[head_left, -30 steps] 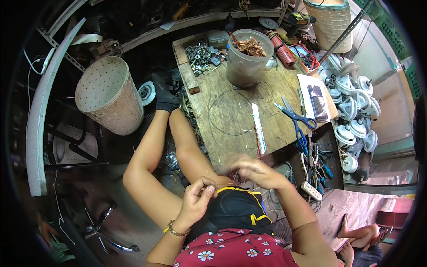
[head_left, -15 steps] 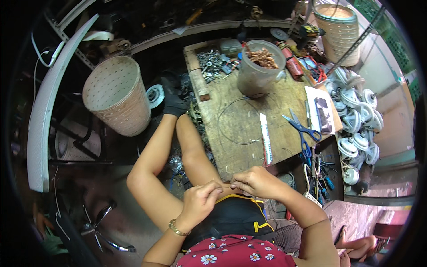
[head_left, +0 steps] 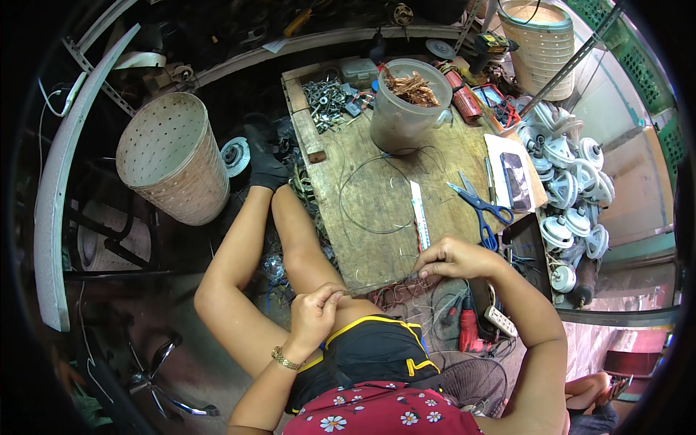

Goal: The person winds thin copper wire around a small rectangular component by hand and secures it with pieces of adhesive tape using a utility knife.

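My left hand (head_left: 313,316) is closed in a pinch above my lap; whatever its fingertips hold is too small to make out. Over the near edge of the wooden table (head_left: 348,250), my right hand (head_left: 455,258) pinches with thumb and forefinger, and what lies between them is also too fine to name. Just beyond it on the tabletop is a narrow white strip (head_left: 420,212) with printed marks. Blue-handled scissors (head_left: 484,210) lie partly open to its right. A thin wire loop (head_left: 344,206) rests left of the strip. Behind stands a clear plastic jug (head_left: 403,129) holding copper scraps (head_left: 415,90).
Small metal parts (head_left: 326,104) fill the far left corner. A phone (head_left: 515,180) lies at the right, beside several white pulley-like wheels (head_left: 558,230). A perforated basket (head_left: 174,159) stands left of my legs. On the floor are a red power tool (head_left: 471,330), a power strip (head_left: 500,319) and a fan (head_left: 475,380).
My hands have moved apart: the right went outward and up to the table edge, the left slightly left. The view has shifted, showing more floor at the right.
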The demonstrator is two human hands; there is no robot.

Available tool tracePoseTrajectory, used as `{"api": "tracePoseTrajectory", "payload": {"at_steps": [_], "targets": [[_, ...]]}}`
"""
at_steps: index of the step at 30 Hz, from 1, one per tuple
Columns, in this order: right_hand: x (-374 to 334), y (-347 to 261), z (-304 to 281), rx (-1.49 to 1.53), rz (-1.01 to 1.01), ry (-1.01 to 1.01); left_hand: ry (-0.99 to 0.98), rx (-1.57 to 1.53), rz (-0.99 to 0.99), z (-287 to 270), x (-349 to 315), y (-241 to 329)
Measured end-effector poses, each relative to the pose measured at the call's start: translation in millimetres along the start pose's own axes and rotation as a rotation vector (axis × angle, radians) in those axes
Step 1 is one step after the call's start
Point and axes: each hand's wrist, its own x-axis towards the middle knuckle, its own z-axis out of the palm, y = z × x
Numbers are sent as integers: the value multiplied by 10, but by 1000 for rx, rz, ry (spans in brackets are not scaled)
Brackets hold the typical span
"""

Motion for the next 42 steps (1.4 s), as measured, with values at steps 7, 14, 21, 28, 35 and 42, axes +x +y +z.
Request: {"api": "tracePoseTrajectory", "payload": {"at_steps": [7, 14, 21, 28, 35, 42], "targets": [[329, 643, -100, -684, 240, 930, 78, 21, -187, 148, 135, -296], [485, 705, 473, -538, 410, 1106, 248, 1, -101, 333, 72, -412], [303, 593, 727, 299, 167, 1170, -41, -622, -497, 252, 52, -271], [282, 39, 1297, 506, 52, 524, -204, -1299, -675, 114, -64, 82], [403, -141, 1454, 872, 101, 456, -54, -1074, -523, 216, -168, 297], [394, -257, 1359, 869, 100, 409, -55, -1000, -379, 236, -173, 291]]}}
